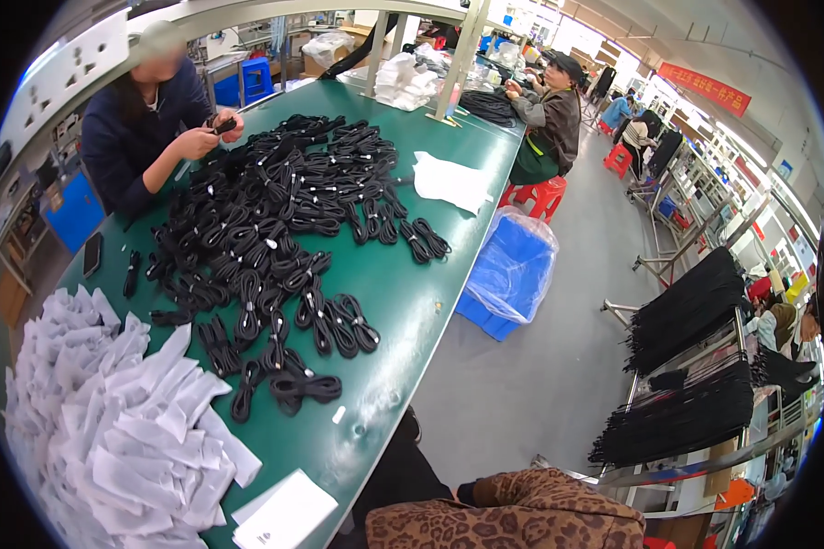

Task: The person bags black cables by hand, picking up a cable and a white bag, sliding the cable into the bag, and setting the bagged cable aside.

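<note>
Neither of my hands shows; only my leopard-print sleeves (540, 512) come in at the lower edge, over my dark trousers. Nearest to them on the green table (384, 384) lies a white printed card or packet (287, 512). A large heap of bundled black cables (275, 192) spreads over the table's middle, each bundle folded into loops and several with light-coloured connector ends. Looser bundles, such as one black cable bundle (307, 388), lie at the heap's near side. On the left rises a big pile of whitish translucent bags (128, 430).
Across the table, a person in dark clothes (119, 137) holds a small black bundle. Another person (554, 114) sits on a red stool at the far end. A blue bin (506, 274) lined with plastic stands beside the table. Racks of hanging black cables (687, 311) line the right.
</note>
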Action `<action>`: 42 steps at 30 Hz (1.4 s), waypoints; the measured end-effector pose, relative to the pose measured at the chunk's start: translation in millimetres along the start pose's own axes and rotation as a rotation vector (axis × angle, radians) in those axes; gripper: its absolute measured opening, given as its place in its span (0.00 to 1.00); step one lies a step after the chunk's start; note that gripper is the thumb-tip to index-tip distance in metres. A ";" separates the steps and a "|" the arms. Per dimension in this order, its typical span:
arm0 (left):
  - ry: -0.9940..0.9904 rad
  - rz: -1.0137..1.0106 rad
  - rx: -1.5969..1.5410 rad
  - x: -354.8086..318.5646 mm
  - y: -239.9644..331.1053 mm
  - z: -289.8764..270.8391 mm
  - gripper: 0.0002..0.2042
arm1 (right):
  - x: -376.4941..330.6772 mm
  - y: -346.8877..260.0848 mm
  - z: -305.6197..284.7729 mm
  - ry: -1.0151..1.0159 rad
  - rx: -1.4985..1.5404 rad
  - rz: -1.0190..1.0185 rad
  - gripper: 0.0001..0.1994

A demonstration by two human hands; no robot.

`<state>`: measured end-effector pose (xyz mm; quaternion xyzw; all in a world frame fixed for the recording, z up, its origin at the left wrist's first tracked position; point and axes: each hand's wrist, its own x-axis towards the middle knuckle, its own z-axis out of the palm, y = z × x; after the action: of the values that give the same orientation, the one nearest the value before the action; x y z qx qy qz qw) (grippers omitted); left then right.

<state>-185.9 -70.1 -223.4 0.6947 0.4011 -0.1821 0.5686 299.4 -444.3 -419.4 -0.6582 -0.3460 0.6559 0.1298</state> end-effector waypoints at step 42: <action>-0.017 -0.038 0.001 163.3 34.0 -47.0 0.28 | -54.5 -36.4 -204.9 0.251 -0.106 0.215 0.18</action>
<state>-69.5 30.0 -303.8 0.6856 0.4091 -0.1989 0.5683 489.8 -394.0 -332.8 -0.7741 -0.2886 0.5596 0.0663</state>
